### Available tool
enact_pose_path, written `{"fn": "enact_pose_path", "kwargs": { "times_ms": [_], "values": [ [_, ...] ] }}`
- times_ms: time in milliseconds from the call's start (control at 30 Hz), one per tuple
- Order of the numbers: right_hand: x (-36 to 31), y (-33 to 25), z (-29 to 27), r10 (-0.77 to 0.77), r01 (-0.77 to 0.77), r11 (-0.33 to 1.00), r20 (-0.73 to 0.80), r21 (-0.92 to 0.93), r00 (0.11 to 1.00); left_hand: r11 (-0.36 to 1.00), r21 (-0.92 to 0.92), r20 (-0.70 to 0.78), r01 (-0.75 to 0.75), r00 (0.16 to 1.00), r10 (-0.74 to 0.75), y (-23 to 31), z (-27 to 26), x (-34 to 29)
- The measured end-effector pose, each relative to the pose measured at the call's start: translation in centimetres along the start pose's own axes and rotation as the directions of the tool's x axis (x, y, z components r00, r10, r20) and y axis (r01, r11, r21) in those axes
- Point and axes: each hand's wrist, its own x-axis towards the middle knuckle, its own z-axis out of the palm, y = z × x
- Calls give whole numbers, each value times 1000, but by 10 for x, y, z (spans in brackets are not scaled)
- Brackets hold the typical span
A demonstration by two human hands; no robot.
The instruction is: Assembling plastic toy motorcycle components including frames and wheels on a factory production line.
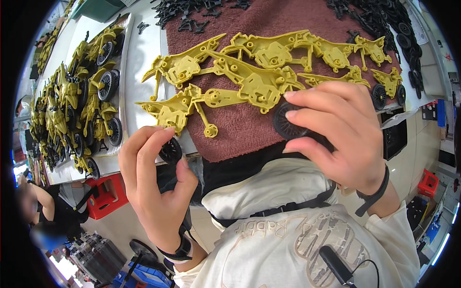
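Observation:
My left hand (pixel 156 185) pinches a small black spoked toy wheel (pixel 170 151) by its rim, close to the front edge of the table. In my right hand (pixel 343 132) is another black spoked wheel (pixel 287 126), gripped between thumb and fingers over the cloth. Beyond both hands, several yellow plastic toy motorcycle body halves (pixel 263 88) lie in overlapping rows on a brown-red towel (pixel 230 139). One yellow body (pixel 387 81) at the right end of the rows has black wheels beside it, partly behind my right hand.
Yellow toy motorcycles with black wheels (pixel 72 101) are heaped on the table at left. Small black parts (pixel 192 14) lie at the far side. Loose black wheels (pixel 406 43) line the far right. A red stool (pixel 106 197) and a seated person (pixel 45 201) are at lower left.

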Motion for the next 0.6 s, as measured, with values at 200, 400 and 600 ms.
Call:
{"fn": "enact_pose_path", "kwargs": {
  "times_ms": [200,400,600],
  "values": [
    [-3,-1,-2,82,-77,995,-72,65,994,992,-90,-100,-83,992,74,5,4,2],
    [-10,1,11,70,-70,998,-125,3,990,956,-226,-47,-189,982,183,19,17,6],
    [-5,4,2,29,-28,999,-56,18,998,975,-164,22,-152,987,158,22,20,3]
  ]
}}
